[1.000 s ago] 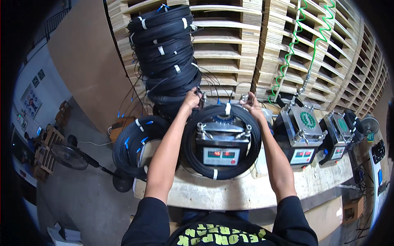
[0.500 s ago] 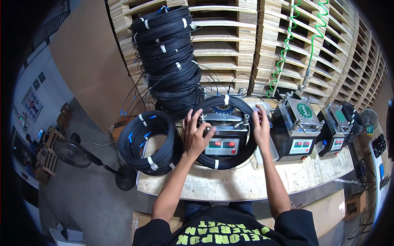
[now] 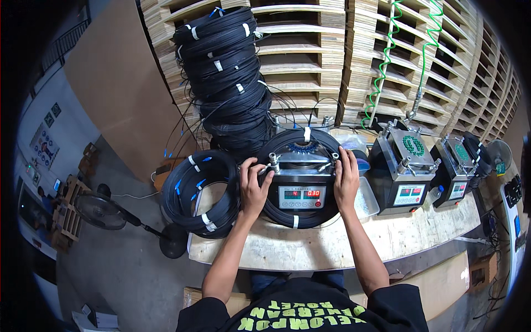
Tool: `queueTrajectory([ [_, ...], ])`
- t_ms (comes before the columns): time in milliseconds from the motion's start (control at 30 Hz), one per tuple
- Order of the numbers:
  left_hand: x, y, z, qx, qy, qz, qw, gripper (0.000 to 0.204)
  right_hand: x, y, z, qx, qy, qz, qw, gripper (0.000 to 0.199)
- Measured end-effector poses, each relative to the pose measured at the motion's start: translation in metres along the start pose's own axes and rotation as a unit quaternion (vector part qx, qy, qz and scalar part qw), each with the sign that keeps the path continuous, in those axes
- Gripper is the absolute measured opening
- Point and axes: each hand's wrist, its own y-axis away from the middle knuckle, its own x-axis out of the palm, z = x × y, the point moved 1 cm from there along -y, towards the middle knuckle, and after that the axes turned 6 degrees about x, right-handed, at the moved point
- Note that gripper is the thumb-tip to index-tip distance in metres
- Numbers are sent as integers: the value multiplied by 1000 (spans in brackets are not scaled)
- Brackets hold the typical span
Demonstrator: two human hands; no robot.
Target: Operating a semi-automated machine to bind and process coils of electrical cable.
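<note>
Cable stack [image 3: 224,72] close behind machine [image 3: 301,188]

black cable coil [image 3: 276,213], white ties, red-digit grey machine [image 3: 301,191].

The middle machine [image 3: 301,191] has a grey front panel [image 3: 300,197] with two small screens showing red digits. The next machine [image 3: 402,177] to the right has a similar panel [image 3: 408,195] with red digits, and the third [image 3: 457,171] too. On the far left wall hang posters [image 3: 43,146], blue and white.
</note>
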Motion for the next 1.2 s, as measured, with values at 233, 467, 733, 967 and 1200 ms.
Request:
queueTrajectory([
  [233,-11,-10,-7,-25,-125,44,991,16,-8,2,10,-21,12,25,999,47],
  [467,-31,-24,-23,80,-104,98,986,21,-12,1,6,-19,-20,51,998,54],
  [733,-25,-21,0,-50,-13,146,988,18,-25,1,-3,-24,-58,85,994,23],
  [967,-32,-35,-6,-102,64,190,974,17,-28,-16,-1,-20,-81,32,996,17],
  [1200,-20,-30,11,3,66,112,992,18,-24,-15,17,-8,-8,-14,1000,12],
])
